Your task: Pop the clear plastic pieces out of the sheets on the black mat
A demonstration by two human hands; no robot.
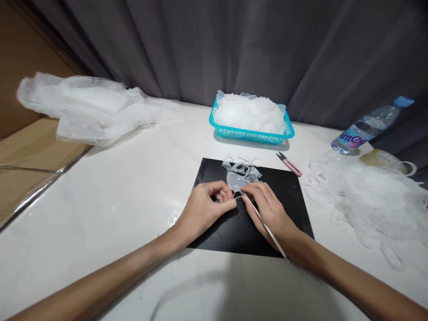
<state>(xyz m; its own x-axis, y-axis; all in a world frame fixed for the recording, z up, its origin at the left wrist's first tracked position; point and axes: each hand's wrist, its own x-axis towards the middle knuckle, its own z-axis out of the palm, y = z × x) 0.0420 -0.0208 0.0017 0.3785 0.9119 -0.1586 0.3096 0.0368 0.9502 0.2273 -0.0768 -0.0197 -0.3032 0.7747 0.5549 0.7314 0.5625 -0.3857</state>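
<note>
Centrally placed: one translucent plastic piece (235, 179), with a rounded, flat body and a tangle of thin loops and strips along its far and right edges, lying on the far part of a black mat (217, 234). Left hand (207, 199): fingers curled, thumb and index tips drawn close at the near edge of the piece; whether they pinch it cannot be told. Right hand (267, 208): thumb and fingers closed on a thin white rod (271, 235), straight and slender, slanting from the piece back over the wrist.

Beyond the mat: one turquoise plastic basket (250, 135), rectangular, perforated walls, heaped with fluffy white material (249, 113). At the mat's far right corner: pink-handled thread snips (291, 166), dark blades parted. Right side: a sprawling heap of translucent loops (377, 200), soft-edged and lacy; behind it, a clear water bottle (363, 131), blue cap, tilted in view. Far left: a crumpled plastic bag (100, 104), filmy and whitish.

Surface: white tabletop (117, 191), smooth, lightly glossy. Room: dark grey curtain (200, 49), hanging in vertical folds; brown cardboard (33, 149) at left.
</note>
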